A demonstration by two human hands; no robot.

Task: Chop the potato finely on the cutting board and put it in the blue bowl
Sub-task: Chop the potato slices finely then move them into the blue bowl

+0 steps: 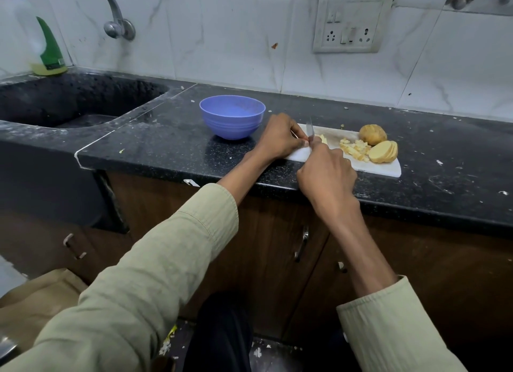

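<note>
Now the potato is in parts on the white cutting board (388,169): a small bit (322,138) under the knife (310,129), a chopped pile (356,149), some slices (384,152), and an uncut piece (372,134) at two o'clock. The left hand (280,140) pinches the small bit. The right hand (327,174) grips the knife handle. Keep the fingertips tucked back and cut thin. The blue bowl (232,117) sits at ten o'clock and looks empty. A bottle (45,41) stands by the sink (63,102); its label is too blurry to read.
</note>
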